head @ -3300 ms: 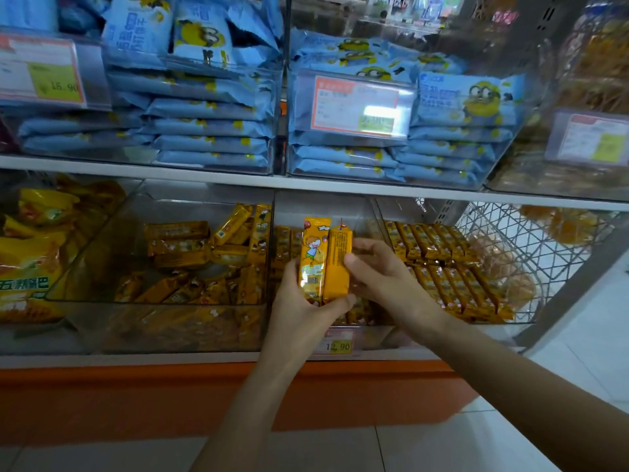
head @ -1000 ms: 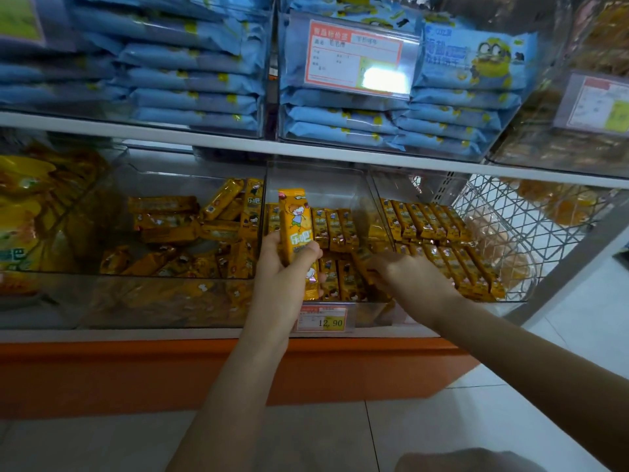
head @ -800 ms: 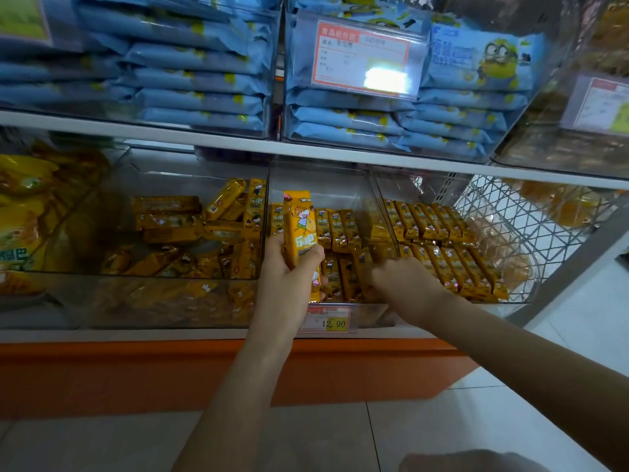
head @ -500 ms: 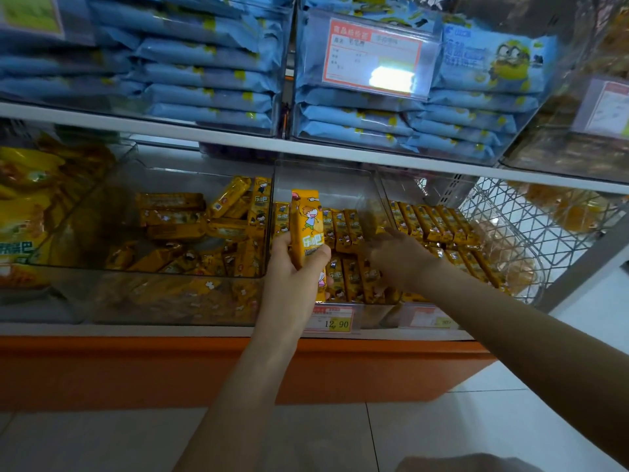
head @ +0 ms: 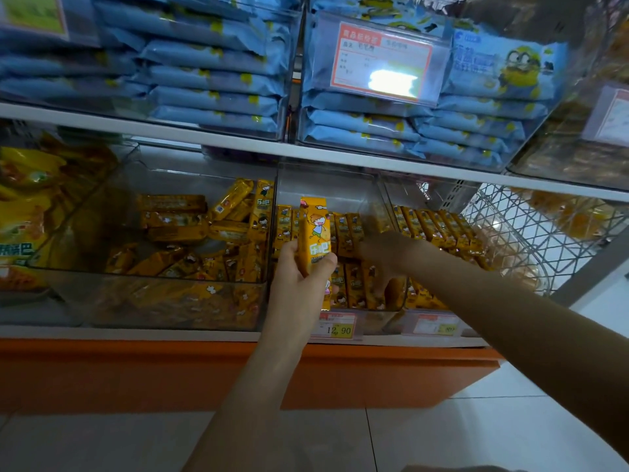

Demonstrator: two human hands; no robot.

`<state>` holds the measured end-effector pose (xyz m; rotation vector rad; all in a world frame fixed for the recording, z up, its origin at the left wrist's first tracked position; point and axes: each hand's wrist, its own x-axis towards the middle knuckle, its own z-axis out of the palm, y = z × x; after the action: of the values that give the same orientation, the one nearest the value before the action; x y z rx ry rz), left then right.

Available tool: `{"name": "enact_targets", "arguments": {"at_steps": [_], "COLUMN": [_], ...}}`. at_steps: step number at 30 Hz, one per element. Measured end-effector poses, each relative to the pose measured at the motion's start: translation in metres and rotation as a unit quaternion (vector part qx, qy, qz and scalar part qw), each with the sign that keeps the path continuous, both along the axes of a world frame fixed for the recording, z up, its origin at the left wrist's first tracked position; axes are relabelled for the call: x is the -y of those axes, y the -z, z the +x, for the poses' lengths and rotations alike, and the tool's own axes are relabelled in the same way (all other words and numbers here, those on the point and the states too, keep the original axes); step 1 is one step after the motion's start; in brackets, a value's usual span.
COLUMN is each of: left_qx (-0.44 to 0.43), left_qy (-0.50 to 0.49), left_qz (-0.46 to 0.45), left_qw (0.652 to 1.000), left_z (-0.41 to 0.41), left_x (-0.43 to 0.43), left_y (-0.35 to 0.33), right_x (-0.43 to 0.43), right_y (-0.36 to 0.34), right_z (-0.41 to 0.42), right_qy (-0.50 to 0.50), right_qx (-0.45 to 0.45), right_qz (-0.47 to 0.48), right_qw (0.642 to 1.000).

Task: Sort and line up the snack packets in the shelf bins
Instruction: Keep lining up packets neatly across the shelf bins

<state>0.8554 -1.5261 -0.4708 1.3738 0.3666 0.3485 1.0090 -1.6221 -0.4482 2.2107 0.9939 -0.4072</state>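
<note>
My left hand (head: 299, 284) grips an upright yellow snack packet (head: 315, 233) with a cartoon child on it, in front of the middle clear bin (head: 326, 185). My right hand (head: 384, 253) reaches into that bin and lies over the rows of yellow packets (head: 350, 229); it is blurred and its fingertips are hidden among them. The left clear bin (head: 163, 294) holds a loose jumble of the same yellow packets (head: 190, 229). A neat row of packets (head: 435, 226) fills the bin to the right.
Blue snack packs (head: 211, 80) are stacked in bins on the shelf above, behind a price card (head: 381, 59). A wire basket (head: 531, 233) stands at the right. Large yellow bags (head: 23, 212) fill the far-left bin. Price tags (head: 337, 328) hang on the shelf edge.
My right hand let go of the packet pair and went into the middle bin, sliding further back over the rows. My left hand keeps its packet upright, almost still.
</note>
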Motion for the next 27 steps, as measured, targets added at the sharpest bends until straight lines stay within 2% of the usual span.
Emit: {"name": "enact_targets", "arguments": {"at_steps": [3, 6, 8, 11, 13, 16, 18, 25, 27], "left_qx": [0.006, 0.004, 0.002, -0.003, -0.005, -0.002, -0.005, -0.009, -0.013], "left_qy": [-0.008, -0.010, -0.006, 0.002, 0.001, -0.002, -0.003, -0.003, 0.000], "left_qz": [-0.001, 0.008, 0.008, 0.002, 0.002, 0.004, 0.007, -0.001, -0.011], "left_qw": [1.000, 1.000, 1.000, 1.000, 1.000, 1.000, 1.000, 1.000, 1.000], "left_z": [-0.001, -0.003, -0.003, -0.004, -0.004, -0.005, -0.005, -0.006, -0.005], "left_x": [-0.003, -0.005, -0.004, -0.003, -0.003, -0.003, -0.003, 0.000, 0.000], "left_y": [0.000, 0.002, 0.002, 0.000, 0.000, -0.001, -0.001, -0.004, -0.006], "right_x": [-0.001, -0.005, -0.003, 0.004, 0.005, -0.002, -0.007, 0.009, 0.017], "right_y": [0.014, 0.021, 0.022, 0.022, 0.024, 0.026, 0.026, 0.025, 0.027], "right_z": [-0.004, -0.003, 0.000, -0.002, -0.004, -0.008, -0.008, -0.024, -0.027], "right_qy": [-0.039, -0.015, 0.014, 0.051, 0.045, 0.028, 0.037, 0.027, 0.035], "right_qx": [0.045, 0.019, -0.010, -0.034, 0.013, 0.110, 0.127, 0.068, 0.037], "right_qz": [-0.019, -0.006, 0.021, 0.110, 0.149, 0.128, 0.128, 0.120, 0.174], "right_qw": [0.998, 1.000, 1.000, 0.992, 0.988, 0.985, 0.983, 0.990, 0.983]}}
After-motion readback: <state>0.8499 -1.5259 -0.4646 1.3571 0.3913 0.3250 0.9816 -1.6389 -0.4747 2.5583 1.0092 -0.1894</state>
